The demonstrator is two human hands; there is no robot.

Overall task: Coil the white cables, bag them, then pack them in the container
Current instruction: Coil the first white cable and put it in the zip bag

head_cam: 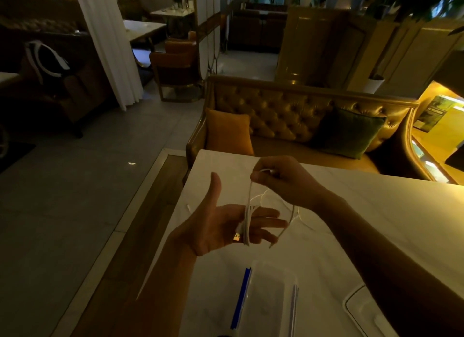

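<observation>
Dim lounge, pale worktop (376, 211) w/ sofa (276, 115) behind. Head view: left hand (226, 228) lies palm up, fingers straight & apart, white cable (247, 223) looped round them, USB plug (236, 236) on the palm. Right hand (281, 178), above & just beyond those fingers, pinches the cable's other end. The strand runs near upright between both hands. Slack hangs right of the fingertips. Clear plastic piece (273, 286), bag or tub unclear, lies nearer the person.

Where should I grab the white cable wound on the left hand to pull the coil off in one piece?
Pinch the white cable across its bunched loops, where they cross the straight fingers of the left hand, beside the USB plug. Probably come from the fingertip side with the right hand, which pinches the cable above: the fingers point that way, so the loops can slide off together.
</observation>
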